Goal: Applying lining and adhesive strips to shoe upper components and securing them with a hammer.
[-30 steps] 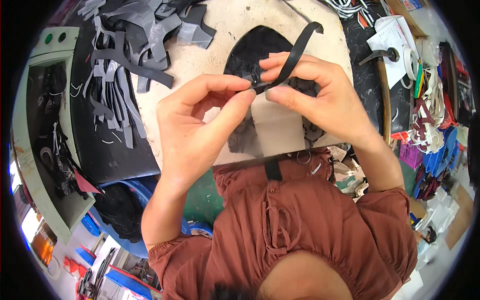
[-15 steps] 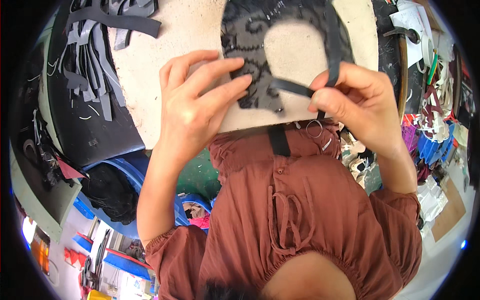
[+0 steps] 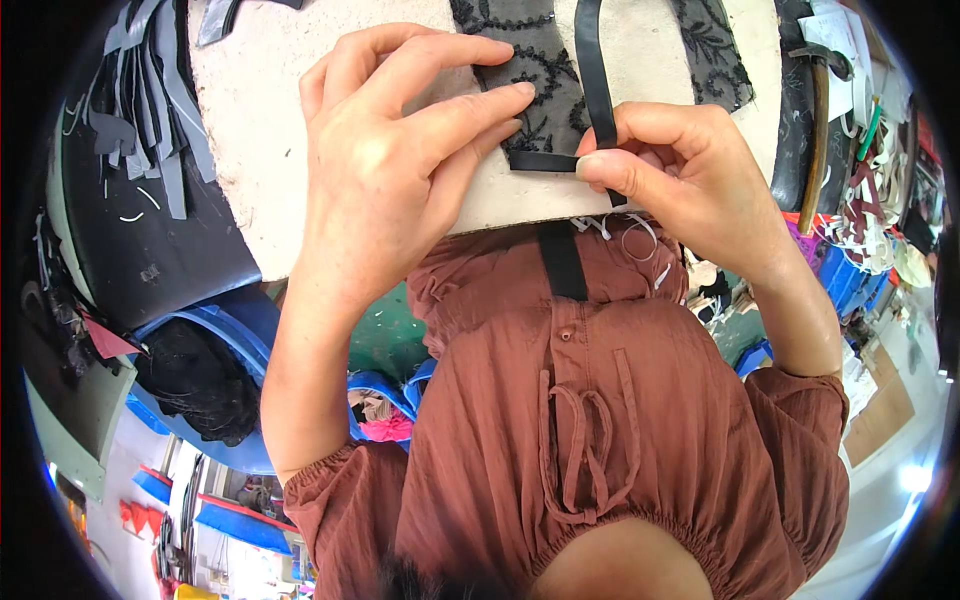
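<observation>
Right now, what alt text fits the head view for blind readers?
A person's right hand pinches a black strip at the lower edge of dark patterned lace; the left hand overlaps the lace's left edge. The lace lies on a pale board.

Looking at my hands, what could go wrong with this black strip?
The black strip could end up crooked: its short end lies free along the lower edge of the black lace while the right hand pinches it. The lace might shift or pucker, since the left hand touches only its left side.
</observation>
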Available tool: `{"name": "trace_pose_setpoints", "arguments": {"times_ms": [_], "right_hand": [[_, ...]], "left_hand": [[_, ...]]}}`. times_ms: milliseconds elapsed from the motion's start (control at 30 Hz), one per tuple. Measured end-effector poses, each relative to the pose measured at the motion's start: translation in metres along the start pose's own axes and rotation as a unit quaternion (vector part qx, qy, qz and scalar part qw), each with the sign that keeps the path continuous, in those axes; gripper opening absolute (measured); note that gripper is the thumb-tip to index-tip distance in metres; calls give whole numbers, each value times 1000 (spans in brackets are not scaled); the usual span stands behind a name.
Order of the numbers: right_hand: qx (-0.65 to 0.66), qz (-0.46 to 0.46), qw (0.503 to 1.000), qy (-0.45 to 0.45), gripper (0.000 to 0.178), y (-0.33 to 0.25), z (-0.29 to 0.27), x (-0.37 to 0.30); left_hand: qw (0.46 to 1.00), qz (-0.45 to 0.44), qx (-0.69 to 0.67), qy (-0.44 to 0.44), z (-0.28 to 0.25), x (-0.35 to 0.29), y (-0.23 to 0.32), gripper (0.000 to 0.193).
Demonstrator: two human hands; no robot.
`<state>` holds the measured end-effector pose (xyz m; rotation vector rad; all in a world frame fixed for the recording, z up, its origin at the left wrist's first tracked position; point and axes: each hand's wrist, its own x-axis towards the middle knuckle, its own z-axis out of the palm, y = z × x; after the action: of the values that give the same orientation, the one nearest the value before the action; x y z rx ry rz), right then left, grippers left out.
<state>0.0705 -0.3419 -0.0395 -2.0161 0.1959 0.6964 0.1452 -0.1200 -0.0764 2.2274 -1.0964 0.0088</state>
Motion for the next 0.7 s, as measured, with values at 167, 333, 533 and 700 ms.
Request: {"name": "trace_pose_setpoints", "arguments": {"times_ms": [167,333,533,700], "right_hand": [[-32,-49,998,27,16,-1,3,1],[-32,-49,997,43,21,-6,4,4],[-67,-59,995,36,31,-9,1,6],[-113,-88,989,37,22,-5,-4,9]], "left_hand": [[1000,3,-4,5,0,-1,-1,28],[994,-38,-90,38,-4,-7,-1,29],[991,45,-7,122,6,-44,12,16],[992,5,124,38,18,-49,49,19]]}}
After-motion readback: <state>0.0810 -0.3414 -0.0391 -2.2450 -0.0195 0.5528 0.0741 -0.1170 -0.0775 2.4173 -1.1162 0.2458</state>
